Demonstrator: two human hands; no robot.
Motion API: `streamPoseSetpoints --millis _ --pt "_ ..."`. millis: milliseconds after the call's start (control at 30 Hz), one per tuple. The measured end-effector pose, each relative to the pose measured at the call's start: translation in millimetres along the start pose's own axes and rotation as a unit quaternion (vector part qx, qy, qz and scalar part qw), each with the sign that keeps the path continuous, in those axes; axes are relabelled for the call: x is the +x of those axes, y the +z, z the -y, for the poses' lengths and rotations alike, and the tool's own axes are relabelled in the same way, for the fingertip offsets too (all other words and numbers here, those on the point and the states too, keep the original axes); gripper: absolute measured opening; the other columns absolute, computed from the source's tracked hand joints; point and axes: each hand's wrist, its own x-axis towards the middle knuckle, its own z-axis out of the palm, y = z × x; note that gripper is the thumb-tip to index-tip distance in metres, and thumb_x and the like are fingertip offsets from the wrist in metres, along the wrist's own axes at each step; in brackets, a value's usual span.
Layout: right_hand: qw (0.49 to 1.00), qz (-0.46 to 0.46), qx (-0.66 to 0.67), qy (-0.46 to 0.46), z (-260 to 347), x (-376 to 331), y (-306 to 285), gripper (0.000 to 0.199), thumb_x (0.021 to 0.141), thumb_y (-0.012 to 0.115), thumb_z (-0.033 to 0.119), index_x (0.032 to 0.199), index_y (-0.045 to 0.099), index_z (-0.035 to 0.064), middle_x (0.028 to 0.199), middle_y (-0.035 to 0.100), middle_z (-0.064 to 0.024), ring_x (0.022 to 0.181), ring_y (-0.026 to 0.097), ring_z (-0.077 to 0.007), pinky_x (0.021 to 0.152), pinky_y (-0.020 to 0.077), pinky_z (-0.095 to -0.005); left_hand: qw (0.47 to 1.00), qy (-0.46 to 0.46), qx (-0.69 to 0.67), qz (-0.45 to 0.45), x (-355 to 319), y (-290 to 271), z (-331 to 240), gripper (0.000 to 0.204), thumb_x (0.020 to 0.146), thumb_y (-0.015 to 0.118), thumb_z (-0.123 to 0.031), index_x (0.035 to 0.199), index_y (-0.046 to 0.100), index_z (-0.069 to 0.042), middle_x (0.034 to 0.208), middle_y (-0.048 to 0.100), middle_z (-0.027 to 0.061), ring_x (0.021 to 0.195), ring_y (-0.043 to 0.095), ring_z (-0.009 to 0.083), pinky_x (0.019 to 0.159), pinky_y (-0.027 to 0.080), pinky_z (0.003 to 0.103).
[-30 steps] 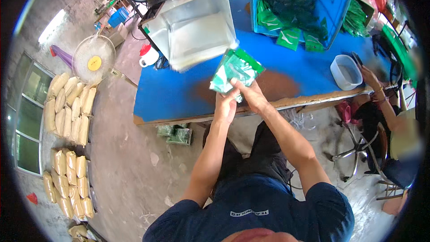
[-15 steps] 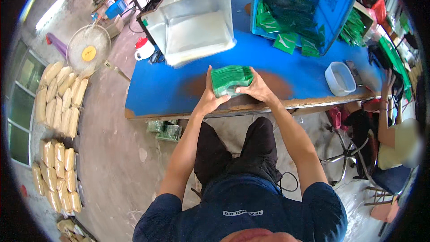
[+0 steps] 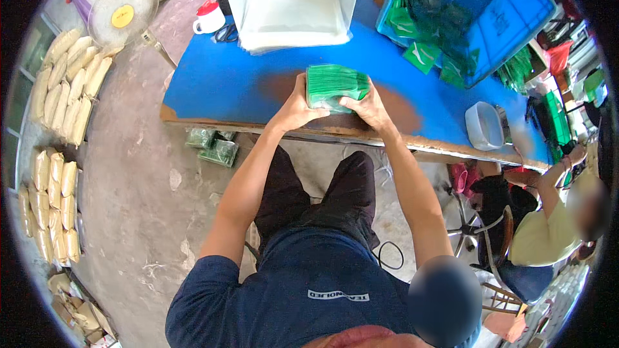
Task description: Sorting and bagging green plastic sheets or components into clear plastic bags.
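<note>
Between my two hands is a thick stack of green packets (image 3: 336, 85) in clear plastic, held just above the front edge of the blue table (image 3: 225, 90). My left hand (image 3: 298, 108) grips the stack's left side, thumb along its near face. On the right side my right hand (image 3: 369, 107) presses it, with the thumb across the near lower corner. Beyond the stack stands an open metal bin (image 3: 354, 0) holding a pile of clear plastic sheets (image 3: 293, 18). To its right a blue crate (image 3: 509, 19) lies tipped, with loose green packets (image 3: 422, 57) spilling from its mouth.
A white tub (image 3: 483, 125) sits near the table's right edge. A red-lidded white mug (image 3: 209, 18) stands at the back left. Wrapped green bundles (image 3: 219, 153) lie on the floor under the table. A co-worker (image 3: 541, 232) sits at right; filled sacks (image 3: 61, 87) are stacked at left.
My view has shifted and turned a little, so the table and crate appear moved. Both hands still hold the green stack. The co-worker's arm has changed position.
</note>
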Motion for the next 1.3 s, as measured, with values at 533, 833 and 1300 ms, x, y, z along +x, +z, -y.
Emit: streamPoseSetpoints --millis 533,833,1300 --pt "0.891 0.116 -0.428 -0.099 120 -22 -1 0.077 0.062 0.085 0.045 0.116 0.061 -0.0039 0.098 0.068 -0.0242 0.089 0.068 -0.0371 0.082 0.0542 -0.0431 1.0 0.019 0.004 -0.012 -17 10 -74 0.098 0.065 0.09 -0.009 0.145 0.034 -0.002 0.124 0.057 0.0147 0.109 0.06 0.0235 0.1 0.048 0.036" --pt "0.967 -0.004 -0.25 -0.048 100 -49 38 0.069 0.066 0.08 0.044 0.108 0.058 -0.006 0.089 0.068 -0.0225 0.085 0.069 -0.031 0.078 0.0543 -0.0404 0.891 0.024 -0.36 -0.274 -35 70 -72 0.058 0.102 0.042 -0.047 0.143 0.037 -0.006 0.133 0.052 0.0147 0.121 0.053 0.0288 0.103 0.043 0.043" --pt "0.994 -0.025 0.076 -0.077 68 -65 58 0.056 0.071 0.086 0.025 0.113 0.058 0.0003 0.104 0.069 -0.0084 0.094 0.064 -0.0161 0.089 0.0516 -0.0329 0.94 0.038 -0.128 -0.315 -22 65 -59 0.042 0.102 0.046 -0.042 0.117 0.058 -0.004 0.108 0.053 0.0064 0.098 0.048 0.0151 0.092 0.04 0.033"
